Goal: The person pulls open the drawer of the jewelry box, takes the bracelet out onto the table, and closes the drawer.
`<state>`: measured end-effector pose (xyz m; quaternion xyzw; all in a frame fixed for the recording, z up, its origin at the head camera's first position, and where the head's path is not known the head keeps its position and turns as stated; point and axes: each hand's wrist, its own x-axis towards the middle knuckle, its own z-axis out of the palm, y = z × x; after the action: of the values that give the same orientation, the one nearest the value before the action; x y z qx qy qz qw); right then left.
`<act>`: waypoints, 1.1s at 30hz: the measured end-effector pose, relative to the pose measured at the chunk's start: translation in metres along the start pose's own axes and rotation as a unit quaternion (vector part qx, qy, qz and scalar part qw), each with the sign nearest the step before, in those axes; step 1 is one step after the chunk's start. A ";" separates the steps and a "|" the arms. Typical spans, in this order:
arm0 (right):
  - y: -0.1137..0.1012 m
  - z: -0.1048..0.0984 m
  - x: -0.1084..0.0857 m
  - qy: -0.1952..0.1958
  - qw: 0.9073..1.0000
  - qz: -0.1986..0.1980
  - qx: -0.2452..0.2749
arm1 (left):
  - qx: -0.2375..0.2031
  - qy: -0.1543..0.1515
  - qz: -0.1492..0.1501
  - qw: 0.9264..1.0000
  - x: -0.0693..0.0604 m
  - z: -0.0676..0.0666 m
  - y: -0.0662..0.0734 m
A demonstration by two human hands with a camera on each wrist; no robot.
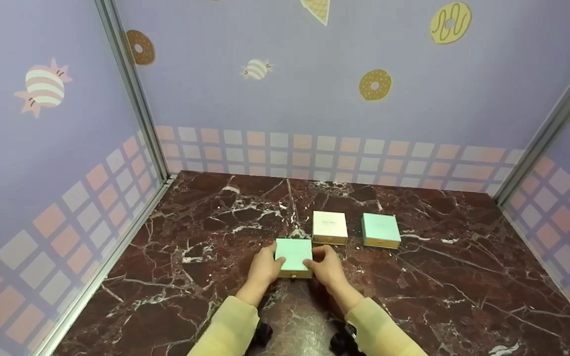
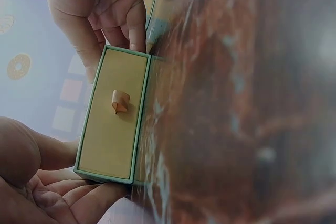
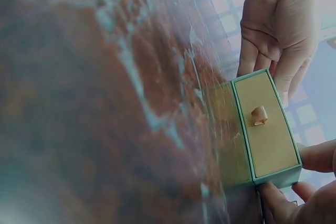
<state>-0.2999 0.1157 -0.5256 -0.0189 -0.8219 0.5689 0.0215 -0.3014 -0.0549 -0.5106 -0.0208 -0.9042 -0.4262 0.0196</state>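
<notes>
Both hands hold a mint-green drawer box [image 1: 293, 254] from its two sides, thumbs lying over the top. The left hand [image 1: 264, 266] grips its left side and the right hand [image 1: 328, 267] its right side. The box's yellow front [image 2: 113, 114] faces me, with a small tan pull tab [image 3: 259, 116] in the middle. The drawer is closed. The box's lower edge meets its reflection in the glossy tabletop in the right wrist view. Just behind and right of it lies a cream box [image 1: 329, 226] with faint print on its lid.
A second mint-green box [image 1: 381, 230] with a yellow front lies farther right. The dark red marbled table [image 1: 191, 287] is bounded by a purple back wall [image 1: 305, 99] and side walls with printed sweets and checks. Metal posts [image 1: 134, 89] stand at the corners.
</notes>
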 end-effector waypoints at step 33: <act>0.018 -0.049 -0.020 0.010 1.000 -0.003 -0.020 | 0.006 -0.036 0.028 0.999 -0.012 0.032 0.026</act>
<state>-0.2769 0.1669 -0.5251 -0.0220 -0.8327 0.5523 0.0310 -0.2889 -0.0141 -0.5117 -0.0613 -0.9060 -0.4189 -0.0010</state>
